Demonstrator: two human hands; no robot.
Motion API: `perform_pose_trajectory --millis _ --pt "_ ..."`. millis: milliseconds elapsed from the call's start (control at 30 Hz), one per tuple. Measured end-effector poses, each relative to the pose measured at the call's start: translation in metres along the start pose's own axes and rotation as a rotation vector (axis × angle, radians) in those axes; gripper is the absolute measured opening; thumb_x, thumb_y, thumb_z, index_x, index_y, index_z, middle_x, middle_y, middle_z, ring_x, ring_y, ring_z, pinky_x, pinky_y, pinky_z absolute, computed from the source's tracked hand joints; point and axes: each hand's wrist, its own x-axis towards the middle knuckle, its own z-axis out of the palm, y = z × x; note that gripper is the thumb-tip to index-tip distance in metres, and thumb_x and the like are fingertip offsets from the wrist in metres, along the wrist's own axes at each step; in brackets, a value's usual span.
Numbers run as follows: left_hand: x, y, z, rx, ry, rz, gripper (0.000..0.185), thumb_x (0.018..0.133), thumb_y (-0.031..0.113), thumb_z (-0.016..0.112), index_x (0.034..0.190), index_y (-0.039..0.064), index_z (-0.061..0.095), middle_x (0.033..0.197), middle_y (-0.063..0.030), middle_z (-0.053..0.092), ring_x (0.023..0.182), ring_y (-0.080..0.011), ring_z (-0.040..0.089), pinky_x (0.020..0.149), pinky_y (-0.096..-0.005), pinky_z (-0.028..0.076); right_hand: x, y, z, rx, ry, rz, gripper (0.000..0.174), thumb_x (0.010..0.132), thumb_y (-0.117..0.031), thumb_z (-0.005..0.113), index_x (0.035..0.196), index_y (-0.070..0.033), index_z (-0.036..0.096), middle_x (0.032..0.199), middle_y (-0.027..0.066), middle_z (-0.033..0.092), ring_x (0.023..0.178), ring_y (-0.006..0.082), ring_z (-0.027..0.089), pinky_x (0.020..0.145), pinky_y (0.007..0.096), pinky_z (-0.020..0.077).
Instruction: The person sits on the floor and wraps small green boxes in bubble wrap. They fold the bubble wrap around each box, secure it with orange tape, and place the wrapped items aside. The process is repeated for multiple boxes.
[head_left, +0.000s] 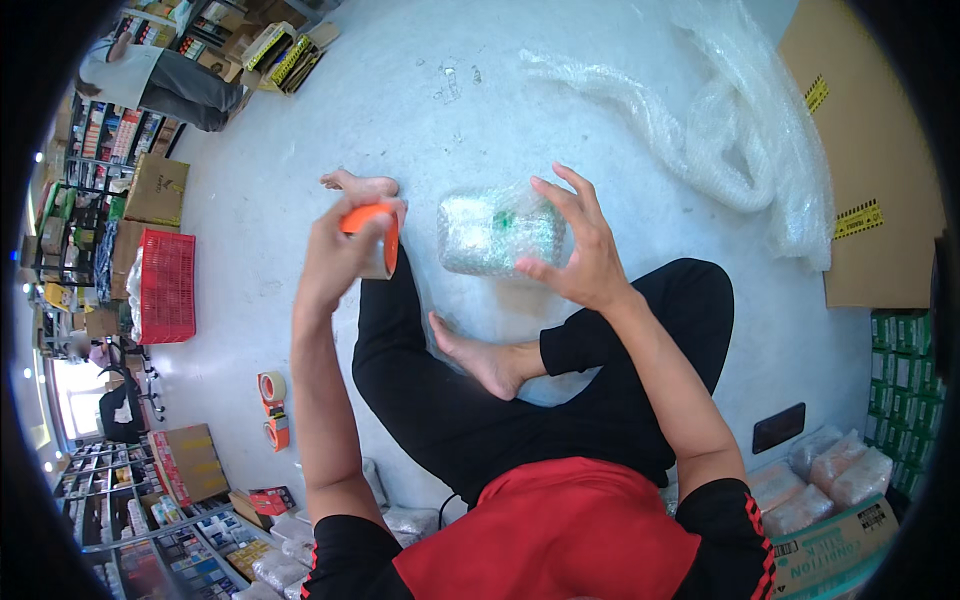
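A bubble-wrapped package (480, 232) with green showing through rests on the pale floor, in front of my crossed legs. At its right end is my right hand (581, 244), thumb and fingers spread around the edge; whether they press on it I cannot tell. My left hand (349, 251) grips an orange tape dispenser (388, 244) to the left of the package, with my fingers around its top and side. Clear tape or film seems to trail down beside my left leg.
Long bubble wrap (720, 142) lies at upper right beside a large cardboard sheet (870, 172). Two tape dispensers (274, 431), a red crate (169, 285) and shelves are at left. A phone (778, 428) and wrapped packages (862, 476) lie lower right. Another person (161, 79) stands at upper left.
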Motion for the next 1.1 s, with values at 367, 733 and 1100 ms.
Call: perform_pose_trajectory --millis 367,733,1100 --pt "0.021 0.112 0.045 -0.368 0.107 -0.070 0.037 0.103 0.023 0.054 0.117 -0.003 0.074 0.106 -0.0093 0.074 0.093 -0.0142 0.067 0.087 -0.0280 0.052 -0.016 0.011 0.026 0.204 0.236 -0.038 0.020 0.084 -0.011 0.081 0.101 -0.001 0.078 0.132 0.0211 0.053 0.119 0.0356 0.060 0.101 0.0432 0.0499" --pt "-0.098 0.111 0.096 -0.203 0.231 -0.142 0.032 0.105 0.015 0.052 0.118 -0.006 0.073 0.113 -0.0124 0.075 0.105 -0.0156 0.067 0.098 -0.0309 0.051 -0.005 0.031 0.029 0.198 0.347 -0.003 0.011 0.083 -0.014 0.081 0.083 -0.005 0.075 0.118 0.0182 0.060 0.104 0.0335 0.065 0.091 0.0405 0.0520" --pt "-0.191 0.065 0.128 -0.194 0.313 0.015 0.027 0.101 0.006 0.054 0.112 -0.009 0.073 0.107 -0.0197 0.076 0.104 -0.0209 0.071 0.089 -0.0319 0.054 -0.005 0.037 0.039 0.142 0.424 -0.070 0.017 0.091 -0.018 0.073 0.100 -0.004 0.078 0.108 0.0168 0.067 0.093 0.0239 0.066 0.077 0.0360 0.0536"
